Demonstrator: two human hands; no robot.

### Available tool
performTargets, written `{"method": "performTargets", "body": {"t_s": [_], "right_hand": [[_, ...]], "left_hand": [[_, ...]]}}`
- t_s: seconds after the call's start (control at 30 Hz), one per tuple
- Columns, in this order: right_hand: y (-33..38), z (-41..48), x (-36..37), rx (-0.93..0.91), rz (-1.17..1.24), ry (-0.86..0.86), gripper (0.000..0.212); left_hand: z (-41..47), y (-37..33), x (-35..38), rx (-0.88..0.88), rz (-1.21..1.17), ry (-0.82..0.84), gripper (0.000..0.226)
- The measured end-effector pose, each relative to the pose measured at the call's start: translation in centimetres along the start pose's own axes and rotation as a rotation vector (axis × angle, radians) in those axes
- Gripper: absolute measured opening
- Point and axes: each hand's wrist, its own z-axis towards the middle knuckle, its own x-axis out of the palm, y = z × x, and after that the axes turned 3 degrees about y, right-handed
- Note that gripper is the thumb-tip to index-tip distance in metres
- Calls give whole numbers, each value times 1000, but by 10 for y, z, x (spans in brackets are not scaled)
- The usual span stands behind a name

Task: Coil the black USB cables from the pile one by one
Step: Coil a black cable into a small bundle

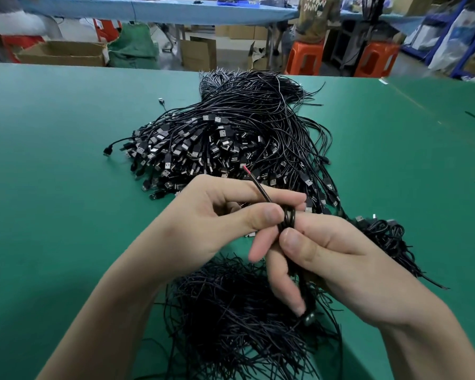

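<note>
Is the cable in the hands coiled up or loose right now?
Coiled, nearly done: the cable sits in bunched loops pinched between the left hand and right hand; only a short red-tipped tail sticks out above.

Pretty clearly a small factory or assembly workshop: there's a long green table (66, 160) with a huge pile of black USB cables (231, 138) on it, and a second long table in blue (176, 12) behind it with a person (316, 17) at it. Open cardboard boxes (63, 53) sit on the floor, plus orange plastic stools (305, 58) and blue racks (455, 37) stuffed with bags.
</note>
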Motion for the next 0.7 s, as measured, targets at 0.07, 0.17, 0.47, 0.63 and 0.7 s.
{"method": "performTargets", "body": {"t_s": [0.07,0.17,0.47,0.63,0.7], "right_hand": [[0,1,1,20,17,-5,33],[-2,5,4,48,84,-47,32],[-2,12,9,27,186,-264,15],[-6,15,12,-2,184,-453,20],[-8,16,15,-18,128,-524,16]], "left_hand": [[0,1,-2,19,38,-72,22],[1,1,-2,59,122,-175,13],[2,8,2,-6,68,-357,12],[1,6,4,-7,15,-294,11],[1,5,2,-2,83,-333,9]]}}
